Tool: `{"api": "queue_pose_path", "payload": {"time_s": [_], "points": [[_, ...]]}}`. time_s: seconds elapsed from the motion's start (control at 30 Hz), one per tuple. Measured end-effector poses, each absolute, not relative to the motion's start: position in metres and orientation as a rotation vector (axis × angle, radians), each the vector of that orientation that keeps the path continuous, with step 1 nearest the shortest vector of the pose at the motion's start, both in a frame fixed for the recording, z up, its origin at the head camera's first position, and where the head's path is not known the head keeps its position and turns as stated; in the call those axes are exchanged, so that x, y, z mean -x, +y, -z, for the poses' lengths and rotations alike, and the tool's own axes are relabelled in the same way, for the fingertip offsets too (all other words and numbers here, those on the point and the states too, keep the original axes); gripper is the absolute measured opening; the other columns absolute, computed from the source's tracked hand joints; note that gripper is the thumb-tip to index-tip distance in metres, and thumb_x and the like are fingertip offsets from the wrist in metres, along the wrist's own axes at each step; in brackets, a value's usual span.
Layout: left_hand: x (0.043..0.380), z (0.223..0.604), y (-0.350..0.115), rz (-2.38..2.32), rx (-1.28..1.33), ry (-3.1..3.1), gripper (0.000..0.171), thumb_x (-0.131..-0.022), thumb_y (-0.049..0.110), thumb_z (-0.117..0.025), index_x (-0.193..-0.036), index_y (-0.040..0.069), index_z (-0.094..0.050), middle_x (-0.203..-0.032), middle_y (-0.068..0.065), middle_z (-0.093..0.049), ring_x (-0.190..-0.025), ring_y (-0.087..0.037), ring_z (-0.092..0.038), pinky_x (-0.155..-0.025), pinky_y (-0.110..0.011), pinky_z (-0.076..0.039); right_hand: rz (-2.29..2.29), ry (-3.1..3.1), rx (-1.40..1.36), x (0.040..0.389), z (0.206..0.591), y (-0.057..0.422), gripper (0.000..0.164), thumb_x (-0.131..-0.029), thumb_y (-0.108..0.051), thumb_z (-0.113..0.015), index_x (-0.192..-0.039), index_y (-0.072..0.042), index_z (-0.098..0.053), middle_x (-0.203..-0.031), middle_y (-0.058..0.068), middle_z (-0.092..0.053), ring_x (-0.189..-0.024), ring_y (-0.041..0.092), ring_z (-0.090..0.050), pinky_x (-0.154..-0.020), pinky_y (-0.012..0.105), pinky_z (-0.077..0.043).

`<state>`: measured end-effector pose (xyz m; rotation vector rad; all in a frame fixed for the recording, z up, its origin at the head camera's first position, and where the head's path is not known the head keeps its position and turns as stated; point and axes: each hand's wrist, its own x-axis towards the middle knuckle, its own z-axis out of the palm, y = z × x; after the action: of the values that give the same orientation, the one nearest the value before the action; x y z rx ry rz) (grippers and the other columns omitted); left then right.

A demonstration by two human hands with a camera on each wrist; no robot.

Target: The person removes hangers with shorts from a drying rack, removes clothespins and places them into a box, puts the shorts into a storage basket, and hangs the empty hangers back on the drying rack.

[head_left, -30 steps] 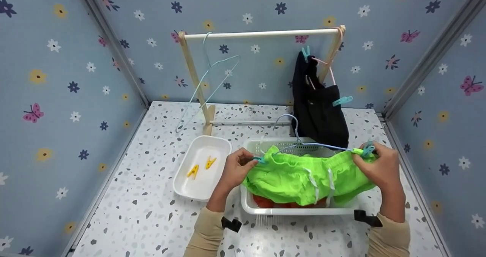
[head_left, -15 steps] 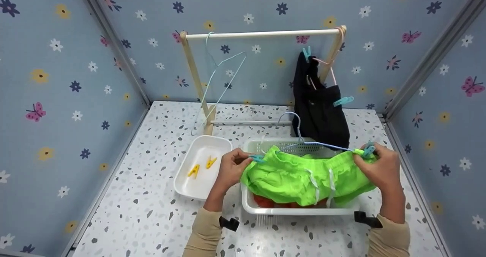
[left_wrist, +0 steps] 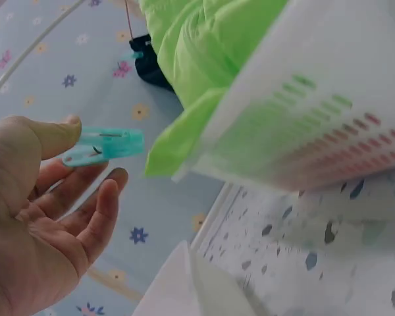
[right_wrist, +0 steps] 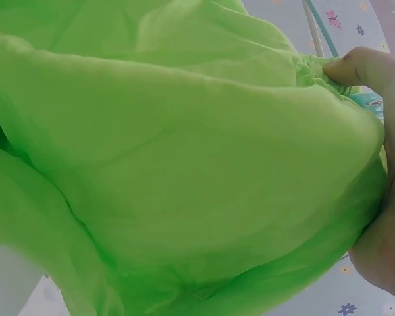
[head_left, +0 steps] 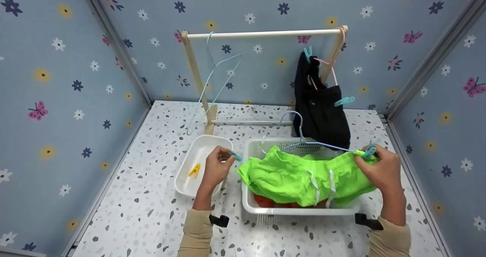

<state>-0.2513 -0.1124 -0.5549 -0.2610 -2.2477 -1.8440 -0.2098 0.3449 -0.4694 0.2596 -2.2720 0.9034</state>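
Note:
My left hand (head_left: 217, 167) pinches a teal clothespin (head_left: 236, 156) between thumb and fingers, over the white tray's right side. In the left wrist view this clothespin (left_wrist: 108, 143) is apart from the green cloth. Neon green shorts (head_left: 288, 179) with white drawstrings lie over the white basket (head_left: 300, 211). My right hand (head_left: 381, 169) grips their waistband at the right end, where another teal clothespin (head_left: 369, 150) sits by the end of a blue hanger (head_left: 302, 130). The shorts' left waist corner sags loose. In the right wrist view the shorts (right_wrist: 184, 151) hide most of the right fingers.
A white tray (head_left: 178, 183) holds a yellow clothespin (head_left: 194, 170). Behind stands a rack (head_left: 262, 33) with a mint hanger (head_left: 207, 83) at left and a black garment (head_left: 322, 112) clipped to a pink hanger at right. Red cloth (head_left: 264, 201) lies in the basket.
My left hand has moved left, drawing the teal clothespin away from the shorts' left corner. That hand now covers one yellow clothespin. The right hand stays put, and the mint hanger swings.

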Motion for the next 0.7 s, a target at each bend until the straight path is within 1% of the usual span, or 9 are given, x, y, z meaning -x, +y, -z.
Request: {"api": "queue_pose_path", "payload": {"time_s": [0.1, 0.2, 0.3, 0.4, 0.53, 0.63, 0.7], "points": [[0.253, 0.559, -0.12, 1.778, 0.147, -2.31, 0.023, -0.091, 0.011, -0.069, -0.11, 0.001, -0.061, -0.097, -0.008, -0.063, -0.09, -0.022, -0.065, -0.08, -0.036, -0.053, -0.913, -2.281, -0.237, 0.209, 0.471, 0.345, 0.014, -0.072, -0.002, -0.08, -0.08, -0.002, -0.068, -0.071, 0.006, -0.064, -0.064, 0.001, -0.052, -0.061, 0.015, -0.037], [0.255, 0.561, -0.127, 1.704, 0.071, -2.346, 0.027, -0.091, 0.013, -0.069, -0.114, 0.0, -0.062, -0.097, -0.009, -0.063, -0.088, -0.023, -0.064, -0.078, -0.038, -0.053, -0.925, -2.289, -0.215, 0.208, 0.472, 0.345, 0.014, -0.073, -0.003, -0.08, -0.081, -0.002, -0.068, -0.071, 0.005, -0.064, -0.064, 0.001, -0.052, -0.061, 0.015, -0.036], [0.258, 0.563, -0.135, 1.612, 0.031, -2.371, 0.029, -0.091, 0.01, -0.069, -0.116, -0.003, -0.063, -0.098, -0.012, -0.063, -0.085, -0.024, -0.064, -0.076, -0.038, -0.053, -0.929, -2.292, -0.206, 0.208, 0.472, 0.345, 0.014, -0.073, -0.004, -0.079, -0.081, -0.002, -0.068, -0.072, 0.005, -0.064, -0.065, 0.001, -0.052, -0.061, 0.015, -0.036], [0.262, 0.562, -0.143, 1.521, -0.003, -2.43, 0.032, -0.089, 0.006, -0.07, -0.119, -0.005, -0.063, -0.1, -0.014, -0.062, -0.085, -0.026, -0.062, -0.077, -0.039, -0.051, -0.925, -2.297, -0.2, 0.207, 0.472, 0.345, 0.014, -0.073, -0.004, -0.08, -0.081, -0.002, -0.068, -0.072, 0.006, -0.064, -0.065, 0.001, -0.051, -0.062, 0.016, -0.036], [0.266, 0.557, -0.151, 1.473, -0.067, -2.549, 0.038, -0.09, 0.001, -0.067, -0.127, -0.005, -0.059, -0.107, -0.017, -0.059, -0.094, -0.03, -0.06, -0.082, -0.042, -0.048, -0.925, -2.307, -0.18, 0.206, 0.473, 0.345, 0.015, -0.073, -0.004, -0.08, -0.082, -0.003, -0.068, -0.073, 0.005, -0.065, -0.066, 0.0, -0.052, -0.062, 0.016, -0.037], [0.269, 0.554, -0.154, 1.45, -0.13, -2.62, 0.041, -0.091, 0.0, -0.063, -0.131, -0.004, -0.056, -0.114, -0.019, -0.058, -0.104, -0.031, -0.057, -0.089, -0.044, -0.046, -0.932, -2.312, -0.171, 0.206, 0.473, 0.345, 0.015, -0.073, -0.005, -0.081, -0.083, -0.003, -0.068, -0.073, 0.006, -0.065, -0.066, 0.001, -0.052, -0.063, 0.016, -0.037], [0.27, 0.554, -0.156, 1.42, -0.161, -2.636, 0.041, -0.092, -0.002, -0.061, -0.132, -0.004, -0.055, -0.116, -0.02, -0.058, -0.108, -0.032, -0.056, -0.093, -0.045, -0.044, -0.937, -2.313, -0.173, 0.205, 0.473, 0.345, 0.015, -0.074, -0.005, -0.08, -0.083, -0.003, -0.068, -0.074, 0.006, -0.065, -0.066, 0.0, -0.052, -0.063, 0.017, -0.037]]}}
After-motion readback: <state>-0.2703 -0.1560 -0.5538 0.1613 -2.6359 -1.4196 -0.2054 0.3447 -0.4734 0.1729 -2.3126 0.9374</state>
